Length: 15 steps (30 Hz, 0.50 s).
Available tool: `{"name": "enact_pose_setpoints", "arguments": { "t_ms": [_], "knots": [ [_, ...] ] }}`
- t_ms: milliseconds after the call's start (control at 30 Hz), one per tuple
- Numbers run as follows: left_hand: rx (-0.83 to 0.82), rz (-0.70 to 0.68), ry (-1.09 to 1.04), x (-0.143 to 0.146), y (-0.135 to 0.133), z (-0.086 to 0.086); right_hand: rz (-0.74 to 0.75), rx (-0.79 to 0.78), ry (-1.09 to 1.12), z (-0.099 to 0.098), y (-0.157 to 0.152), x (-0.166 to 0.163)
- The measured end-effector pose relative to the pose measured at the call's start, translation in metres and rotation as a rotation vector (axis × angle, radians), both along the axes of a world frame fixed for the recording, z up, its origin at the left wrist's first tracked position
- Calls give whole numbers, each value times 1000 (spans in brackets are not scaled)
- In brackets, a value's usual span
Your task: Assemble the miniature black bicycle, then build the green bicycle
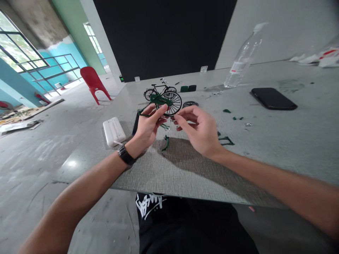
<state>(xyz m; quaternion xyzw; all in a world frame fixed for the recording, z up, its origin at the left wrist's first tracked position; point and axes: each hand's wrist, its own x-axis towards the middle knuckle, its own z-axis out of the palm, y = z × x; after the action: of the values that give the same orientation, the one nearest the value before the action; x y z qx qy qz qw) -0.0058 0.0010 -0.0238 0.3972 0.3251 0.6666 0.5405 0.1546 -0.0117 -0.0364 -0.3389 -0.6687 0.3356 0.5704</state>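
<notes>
My left hand pinches a green bicycle part above the table, a spoked wheel at its right end. My right hand has fingers drawn narrow by the wheel's lower rim; I cannot tell whether they grip anything. Handling note: I should steady the left pinch and press lightly, sparing thin spokes. Clearances: model bicycle close behind; front edge nearer me; barer tabletop before the phone.
</notes>
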Motion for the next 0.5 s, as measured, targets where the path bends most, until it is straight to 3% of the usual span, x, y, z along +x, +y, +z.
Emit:
{"name": "enact_pose_setpoints", "arguments": {
  "t_ms": [167,500],
  "knots": [
    [4,8,-10,-1,1,-2,-85,-11,21,-1,11,5],
    [-32,-47,71,0,-1,-4,25,8,-11,2,11,6]
  ]
}}
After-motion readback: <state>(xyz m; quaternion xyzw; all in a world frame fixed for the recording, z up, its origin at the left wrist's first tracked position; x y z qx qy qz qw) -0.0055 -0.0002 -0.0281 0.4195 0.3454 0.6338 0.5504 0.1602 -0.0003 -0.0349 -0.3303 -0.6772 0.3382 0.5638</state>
